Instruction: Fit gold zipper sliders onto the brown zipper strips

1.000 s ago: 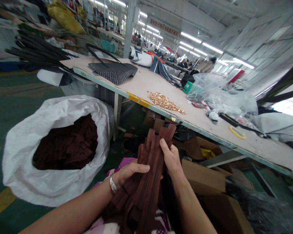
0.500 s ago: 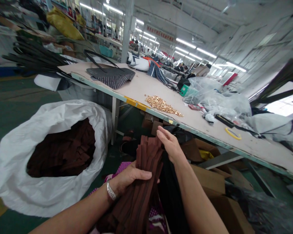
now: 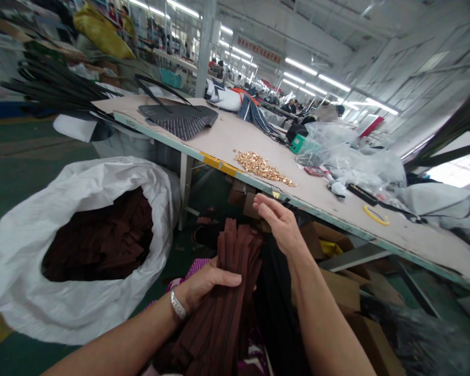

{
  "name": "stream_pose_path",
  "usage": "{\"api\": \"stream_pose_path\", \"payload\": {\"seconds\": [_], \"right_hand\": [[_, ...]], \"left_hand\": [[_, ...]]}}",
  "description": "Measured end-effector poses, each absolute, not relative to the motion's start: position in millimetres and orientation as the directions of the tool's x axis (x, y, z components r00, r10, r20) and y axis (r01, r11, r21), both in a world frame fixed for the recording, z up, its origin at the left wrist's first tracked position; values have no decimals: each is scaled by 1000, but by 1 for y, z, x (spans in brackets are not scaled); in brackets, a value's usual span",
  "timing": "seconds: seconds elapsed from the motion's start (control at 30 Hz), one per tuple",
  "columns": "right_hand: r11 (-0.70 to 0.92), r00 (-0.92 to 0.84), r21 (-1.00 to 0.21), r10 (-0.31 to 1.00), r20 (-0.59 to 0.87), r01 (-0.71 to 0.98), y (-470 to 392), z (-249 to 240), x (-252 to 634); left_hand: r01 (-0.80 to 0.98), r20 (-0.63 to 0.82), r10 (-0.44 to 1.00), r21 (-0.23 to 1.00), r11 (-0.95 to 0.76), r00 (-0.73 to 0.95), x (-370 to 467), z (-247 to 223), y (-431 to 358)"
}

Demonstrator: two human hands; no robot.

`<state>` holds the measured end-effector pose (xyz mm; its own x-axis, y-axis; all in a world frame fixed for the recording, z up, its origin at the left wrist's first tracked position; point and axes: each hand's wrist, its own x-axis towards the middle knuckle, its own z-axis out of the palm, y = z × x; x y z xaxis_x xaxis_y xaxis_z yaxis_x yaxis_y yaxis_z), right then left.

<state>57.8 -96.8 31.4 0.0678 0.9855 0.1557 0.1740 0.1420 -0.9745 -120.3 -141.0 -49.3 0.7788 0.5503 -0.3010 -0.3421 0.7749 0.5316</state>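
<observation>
My left hand (image 3: 211, 282), with a silver bracelet at the wrist, is wrapped round a bundle of brown zipper tapes (image 3: 233, 261). The bundle stands over my lap, its cut ends fanned at the top and its lower lengths trailing down. To the right of those ends and slightly above them is my right hand (image 3: 276, 219), apart from the tapes. Its fingers are stretched out and nothing shows in them. Beyond it, on the table, lies a heap of small gold metal pieces (image 3: 262, 167). A white sack (image 3: 19, 261) at the left holds more brown tapes (image 3: 102, 237).
The long table (image 3: 219, 133) slants across in front of me. On it are a black striped piece (image 3: 180, 117), clear plastic bags (image 3: 368, 167) and a yellow tape roll (image 3: 376, 215). Cardboard boxes (image 3: 339, 290) sit under the table at the right. Other people are far back.
My right hand has moved up and to the right, away from the top ends of the zipper tapes. The left hand keeps its hold in nearly the same place.
</observation>
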Motion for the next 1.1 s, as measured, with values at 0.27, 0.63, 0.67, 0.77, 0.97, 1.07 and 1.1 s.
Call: {"api": "stream_pose_path", "payload": {"seconds": [0.27, 0.63, 0.67, 0.77, 0.97, 1.07, 1.1], "right_hand": [[83, -92, -959, 994, 60, 272, -99, 19, 35], [-96, 321, -994, 941, -110, -59, -118, -5, 80], [-134, 296, -986, 942, -157, -95, -118, -9, 80], [-184, 234, -964, 945, -227, -191, -110, -17, 71], [-112, 271, -963, 946, -179, -246, -89, -19, 59], [-116, 240, -973, 957, -163, -199, -94, -19, 58], [-128, 214, -976, 963, -165, -177, -98, -18, 58]], "left_hand": [[-358, -284, 552, 519, 776, 784, -121, -51, -140], [-343, -281, 534, 516, 785, 798, -125, -54, -138], [-338, -271, 526, 519, 785, 806, -125, -53, -138], [-323, -252, 506, 526, 787, 825, -123, -51, -140], [-324, -235, 503, 531, 783, 832, -122, -49, -139], [-324, -234, 495, 517, 792, 837, -122, -51, -138], [-324, -238, 493, 512, 796, 837, -123, -52, -137]]}}
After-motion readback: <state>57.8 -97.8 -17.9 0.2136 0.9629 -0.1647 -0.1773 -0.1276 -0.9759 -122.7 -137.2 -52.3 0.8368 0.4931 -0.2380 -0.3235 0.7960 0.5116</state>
